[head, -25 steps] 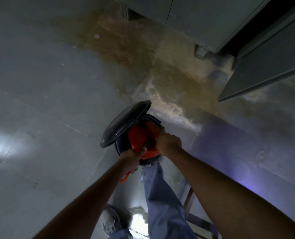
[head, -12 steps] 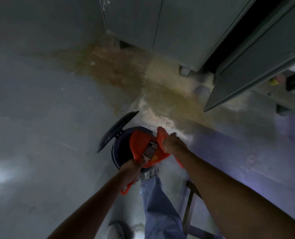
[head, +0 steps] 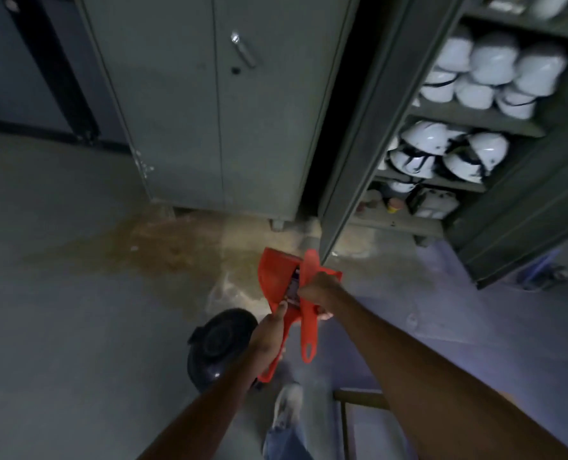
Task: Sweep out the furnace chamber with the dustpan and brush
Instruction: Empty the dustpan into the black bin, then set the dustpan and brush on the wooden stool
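I hold an orange dustpan by its handle in my left hand, above the floor. My right hand grips an orange brush across the pan, its handle end with a hanging hole pointing down toward me. A small label shows on the pan between my hands. Below my left forearm stands a dark round pedal bin with its lid down. No furnace chamber is in view.
A grey closed metal cabinet stands ahead. Right of it, an open cabinet door juts toward me, with shelves of white helmets behind. The floor has a brown stain. My leg and shoe are below.
I have lifted the dustpan and brush up out of the bin, whose lid has dropped shut. My view has tilted up, bringing the cabinets and helmet shelves into sight.
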### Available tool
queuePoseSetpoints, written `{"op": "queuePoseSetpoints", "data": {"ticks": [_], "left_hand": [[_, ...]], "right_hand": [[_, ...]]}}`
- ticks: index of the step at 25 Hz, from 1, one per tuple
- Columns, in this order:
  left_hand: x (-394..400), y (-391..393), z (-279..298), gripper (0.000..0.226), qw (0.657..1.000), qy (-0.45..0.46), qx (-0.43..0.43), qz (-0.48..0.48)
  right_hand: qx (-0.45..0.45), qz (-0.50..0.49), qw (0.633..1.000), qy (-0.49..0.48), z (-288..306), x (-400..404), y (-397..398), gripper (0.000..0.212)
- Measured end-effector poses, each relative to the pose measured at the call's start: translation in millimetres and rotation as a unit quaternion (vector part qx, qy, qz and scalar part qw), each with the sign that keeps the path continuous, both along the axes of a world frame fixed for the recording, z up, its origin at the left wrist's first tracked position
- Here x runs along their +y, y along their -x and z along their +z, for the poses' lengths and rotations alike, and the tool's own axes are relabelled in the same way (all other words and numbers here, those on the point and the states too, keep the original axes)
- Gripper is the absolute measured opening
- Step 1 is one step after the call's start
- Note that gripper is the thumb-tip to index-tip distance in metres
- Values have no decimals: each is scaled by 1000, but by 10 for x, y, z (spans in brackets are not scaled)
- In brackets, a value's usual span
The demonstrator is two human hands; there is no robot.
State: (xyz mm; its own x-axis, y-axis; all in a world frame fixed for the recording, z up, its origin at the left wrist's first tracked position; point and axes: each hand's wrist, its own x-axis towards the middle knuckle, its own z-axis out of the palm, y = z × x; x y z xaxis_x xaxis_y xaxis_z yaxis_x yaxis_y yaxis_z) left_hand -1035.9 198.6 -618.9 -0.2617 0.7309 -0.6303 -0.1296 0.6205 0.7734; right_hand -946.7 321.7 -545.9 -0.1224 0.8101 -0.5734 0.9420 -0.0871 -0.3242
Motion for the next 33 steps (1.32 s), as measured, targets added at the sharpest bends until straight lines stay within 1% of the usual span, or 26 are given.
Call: {"op": "queuePoseSetpoints", "data": {"ticks": [4, 7, 9, 10, 12, 14, 16, 19, 22, 23, 26, 30, 31, 33], "left_hand": [[208, -313, 841, 68, 997, -69, -10, -22], [320, -548, 1210, 65, 990, -132, -28, -43], [346, -727, 1359, 60, 987, -143, -25, -67], [341, -814, 1404, 59, 987, -136, -9, -81], [300, -1045, 1432, 56, 984, -131, 28, -118], [225, -1295, 1387, 53, 978, -134, 51, -149], [128, -1617, 1300, 47, 976, -134, 49, -166], [-82, -2269, 1080, 39, 963, -146, 75, -212], [-347, -2909, 751, 37, 954, -126, 33, -269], [-440, -3124, 596, 38, 950, -115, 13, -289], [-685, -3614, 114, 40, 937, -78, -4, -341], [-928, -4089, -454, 41, 929, -16, -28, -369], [-962, -4183, -586, 40, 928, 4, -36, -371], [-994, -4335, -776, 35, 926, 37, -52, -371]], "right_hand": [[65, -66, 995, -34, 871, -178, -206, 36], [91, -104, 989, -55, 1310, -208, -428, 37], [114, -141, 982, -43, 1463, -249, -647, 33], [124, -156, 979, -38, 1493, -277, -766, 32], [136, -180, 973, -57, 1477, -354, -1069, 31], [164, -224, 958, -73, 1362, -456, -1401, 30], [201, -295, 932, -56, 1204, -613, -1819, 26], [220, -386, 896, -15, 814, -871, -2568, 26], [254, -476, 840, 49, 395, -1176, -3268, 22], [253, -494, 830, 55, 226, -1276, -3511, 25], [214, -519, 825, 64, -197, -1609, -4060, 30], [223, -548, 803, 73, -741, -1947, -4591, 34], [233, -556, 794, 72, -902, -2014, -4689, 33], [235, -580, 779, 51, -1130, -2133, -4831, 21]]}}
